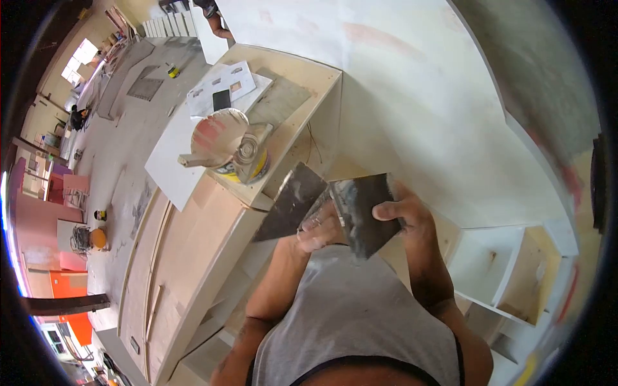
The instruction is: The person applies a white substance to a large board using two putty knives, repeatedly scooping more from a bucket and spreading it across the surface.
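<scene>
My left hand (322, 228) is closed round a dark, smeared putty knife (293, 199) whose wide blade points up and left. My right hand (412, 212) grips a dark square scraper blade (365, 212), with the thumb pressed on its face. The two blades meet or overlap in front of my chest; whether they touch is unclear. Left of them, an open bucket (220, 135) with whitish and pinkish residue rests on the wooden counter, a coated tool (247, 151) lying across its rim.
Papers (222, 87) and a small dark square (221, 99) lie behind the bucket. A tall white panel (412, 96) rises ahead. Open shelf compartments (496, 267) stand at the lower right. Another person's arm (219, 26) shows at the top.
</scene>
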A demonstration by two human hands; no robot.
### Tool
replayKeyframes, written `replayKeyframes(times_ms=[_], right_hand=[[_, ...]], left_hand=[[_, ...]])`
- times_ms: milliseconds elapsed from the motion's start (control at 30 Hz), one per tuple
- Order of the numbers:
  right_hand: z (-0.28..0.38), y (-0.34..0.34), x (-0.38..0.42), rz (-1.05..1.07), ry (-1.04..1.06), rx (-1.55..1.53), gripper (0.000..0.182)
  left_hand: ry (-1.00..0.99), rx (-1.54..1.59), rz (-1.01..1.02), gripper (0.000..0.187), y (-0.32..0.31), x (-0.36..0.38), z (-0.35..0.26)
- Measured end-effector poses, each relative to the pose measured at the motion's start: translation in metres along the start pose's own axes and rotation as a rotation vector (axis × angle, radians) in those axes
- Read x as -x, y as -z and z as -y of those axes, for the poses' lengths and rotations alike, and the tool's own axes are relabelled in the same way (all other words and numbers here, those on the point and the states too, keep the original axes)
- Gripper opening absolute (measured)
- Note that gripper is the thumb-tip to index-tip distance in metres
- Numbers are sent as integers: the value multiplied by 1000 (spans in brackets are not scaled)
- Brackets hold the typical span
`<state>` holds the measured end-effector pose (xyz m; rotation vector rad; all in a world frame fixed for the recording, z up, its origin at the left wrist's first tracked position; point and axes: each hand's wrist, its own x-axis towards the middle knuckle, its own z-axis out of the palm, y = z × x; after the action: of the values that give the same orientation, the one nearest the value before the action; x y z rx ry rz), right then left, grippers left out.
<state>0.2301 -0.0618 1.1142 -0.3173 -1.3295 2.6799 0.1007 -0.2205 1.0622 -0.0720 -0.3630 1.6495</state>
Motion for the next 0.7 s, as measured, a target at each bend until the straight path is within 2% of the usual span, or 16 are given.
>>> replayKeyframes(times_ms=[100,133,167,267,300,400,433,500,533,600,633,667,700], right_hand=[[3,6,-24,4,63,-97,61],[5,5,-35,-40,147,-142,56],[6,4,-45,-86,233,-192,51],[6,-3,-72,-111,312,-353,41],[6,-12,-80,-102,384,-290,32],[5,-26,-107,-248,424,-208,34],[5,-34,-114,-264,428,-210,34],[7,-51,-127,-598,136,-35,36],[5,-54,-127,-608,141,-32,36],[-5,-59,-123,14,94,643,35],[-2,-64,-116,11,95,649,35],[6,-71,-106,-12,88,659,36],[11,-76,-101,-34,83,670,37]], left_hand=[[50,-86,120,40,-18,-12,-38],[55,-82,129,40,-23,-14,-49],[57,-80,87,38,-30,-16,-59],[55,-101,40,36,-45,-28,-84],[37,-124,31,36,-48,-32,-91],[85,-72,-56,33,-57,-38,-106],[98,-64,-64,33,-50,-36,-113],[164,-49,-22,35,-29,-32,-126],[173,-44,-21,35,-32,-34,-130],[28,-414,-221,32,-46,-39,-141],[-51,-600,-322,31,-55,-44,-144],[-435,-807,-525,25,-63,-61,-132],[-487,-770,-505,23,-64,-63,-137]])
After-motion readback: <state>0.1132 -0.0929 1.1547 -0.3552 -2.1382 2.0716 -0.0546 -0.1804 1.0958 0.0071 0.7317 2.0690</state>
